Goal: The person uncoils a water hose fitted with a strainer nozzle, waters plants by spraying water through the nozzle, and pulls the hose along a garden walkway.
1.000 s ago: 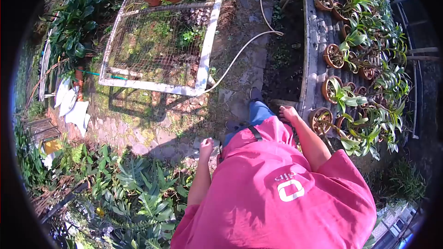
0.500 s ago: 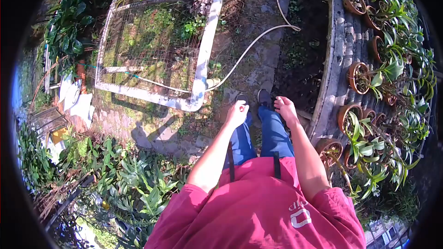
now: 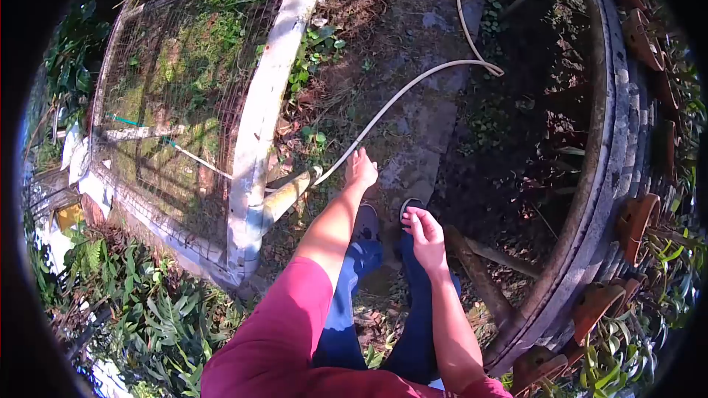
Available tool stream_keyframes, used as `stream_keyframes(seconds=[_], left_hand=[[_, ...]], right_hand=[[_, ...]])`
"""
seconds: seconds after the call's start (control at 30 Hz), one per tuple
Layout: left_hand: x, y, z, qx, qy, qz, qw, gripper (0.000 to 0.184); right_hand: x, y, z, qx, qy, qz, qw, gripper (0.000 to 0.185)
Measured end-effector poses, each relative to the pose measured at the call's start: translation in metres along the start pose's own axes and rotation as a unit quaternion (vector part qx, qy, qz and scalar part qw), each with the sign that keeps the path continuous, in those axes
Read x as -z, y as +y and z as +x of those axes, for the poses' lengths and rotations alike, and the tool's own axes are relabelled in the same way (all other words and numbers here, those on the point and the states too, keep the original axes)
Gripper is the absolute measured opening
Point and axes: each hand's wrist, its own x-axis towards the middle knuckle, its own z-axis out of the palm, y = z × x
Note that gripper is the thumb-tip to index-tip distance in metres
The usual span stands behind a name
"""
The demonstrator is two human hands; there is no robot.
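My left hand (image 3: 361, 169) reaches forward over the path, its fingertips beside a pale hose (image 3: 402, 92); whether they touch it I cannot tell. Its fingers point forward, the thumb is apart and no held object shows. Lower and to the right, my right hand (image 3: 426, 237) hovers above my shoe, fingers loosely bent with a gap at the thumb, holding nothing visible. The hose curves across the paving, bends sharply at the right and runs leftward to the white frame (image 3: 265, 96) with wire mesh.
A stone path (image 3: 420, 125) runs ahead between the mesh frame and a curved-looking bench edge (image 3: 601, 133) at the right. Clay pots (image 3: 638, 225) with plants stand along that bench. Leafy plants (image 3: 147, 317) fill the lower left. A wooden post (image 3: 479, 280) leans beneath the bench.
The view has moved closer to the path and hose. My left hand has gone forward to beside the hose, and my right hand has come in over my shoe. Both shoes now point ahead.
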Motion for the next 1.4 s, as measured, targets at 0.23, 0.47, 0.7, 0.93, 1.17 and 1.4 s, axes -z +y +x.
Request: stream_keyframes(seconds=[0.23,0.47,0.7,0.93,1.17,1.4], left_hand=[[-0.047,0.030,0.141,-0.162,0.085,0.071,0.981,0.073],[-0.088,0.041,0.188,-0.117,0.065,0.042,0.990,0.063],[-0.071,0.057,0.201,-0.034,0.055,0.043,0.997,0.042],[-0.061,0.048,0.162,-0.141,-0.039,0.069,0.987,0.023],[-0.075,0.062,0.133,-0.153,0.019,0.043,0.987,0.060],[-0.085,0.064,0.184,-0.125,0.005,0.084,0.989,0.052]], right_hand=[[0.009,-0.035,0.053,0.140,0.030,-0.272,0.952,0.024],[0.020,-0.038,0.081,0.173,0.032,-0.370,0.912,0.035],[0.018,-0.038,0.096,0.176,0.019,-0.374,0.910,0.036],[0.019,-0.022,0.095,0.138,0.037,-0.353,0.925,0.031],[0.028,-0.012,0.075,0.099,-0.024,-0.351,0.931,0.027],[0.042,-0.033,0.106,0.108,0.097,-0.417,0.897,0.034]])
